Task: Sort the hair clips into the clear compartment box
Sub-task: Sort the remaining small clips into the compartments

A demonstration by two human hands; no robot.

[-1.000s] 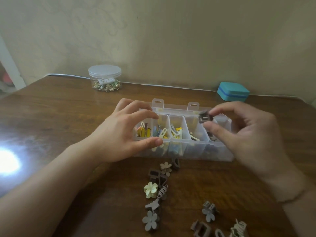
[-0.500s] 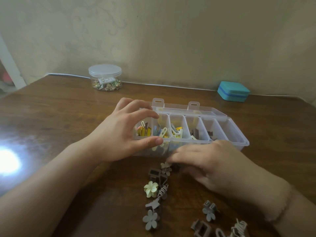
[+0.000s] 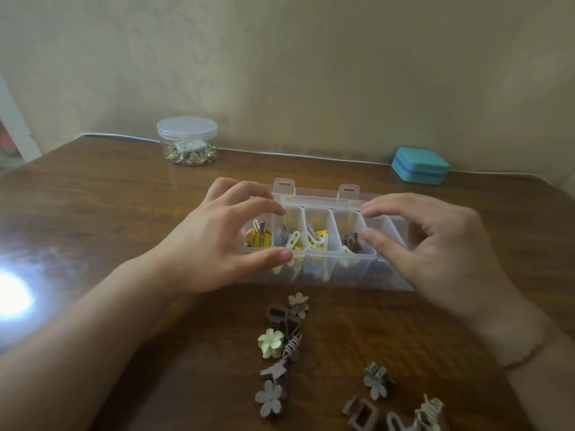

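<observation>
The clear compartment box (image 3: 342,276) lies open mid-table, its left compartments holding yellow, blue and cream clips. My left hand (image 3: 217,244) grips its left end, thumb on the front wall and fingers over the back. My right hand (image 3: 435,250) hovers over the right compartments with thumb and fingers apart and nothing between them. Brown clips (image 3: 352,242) rest in the fourth compartment, just left of my thumb tip. Loose clips lie in front of the box: a beige flower (image 3: 298,303), a brown square clip (image 3: 276,315), a pale yellow flower (image 3: 270,343) and a grey flower (image 3: 269,398).
More clips sit at the near right: a grey flower clip (image 3: 375,382), a brown rectangular clip (image 3: 361,413) and a cream clip (image 3: 431,412). A lidded clear jar (image 3: 186,140) and a teal case (image 3: 420,165) stand by the back wall. Glare marks the table's left.
My right hand dropped from the box to the loose clips by its front wall, then rose back over the right compartments. The dark clip beside the beige flower is gone. The left hand stayed.
</observation>
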